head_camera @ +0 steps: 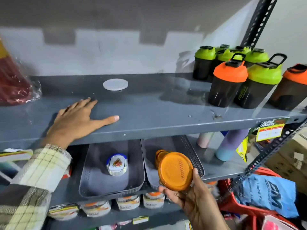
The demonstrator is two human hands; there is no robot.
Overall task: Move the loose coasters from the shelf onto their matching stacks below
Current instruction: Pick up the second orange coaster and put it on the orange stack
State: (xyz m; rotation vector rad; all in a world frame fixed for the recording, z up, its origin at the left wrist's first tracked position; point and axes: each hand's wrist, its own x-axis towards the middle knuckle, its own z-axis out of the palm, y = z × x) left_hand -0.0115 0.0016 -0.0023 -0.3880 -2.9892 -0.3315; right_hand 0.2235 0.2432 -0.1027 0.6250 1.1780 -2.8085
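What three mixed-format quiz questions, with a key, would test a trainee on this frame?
1. True or false: the left hand grips the white coaster.
2. What does the right hand hold? A) a shaker bottle B) the orange coaster C) a price tag
3. Fill in: the orange stack sits in the ___ of the two grey trays on the lower shelf.

Key
1. False: the left hand lies flat and open on the upper shelf, apart from the white coaster.
2. B: its fingers pinch the rim, in front of the right tray.
3. Right; the left tray holds a blue-rimmed floral stack.
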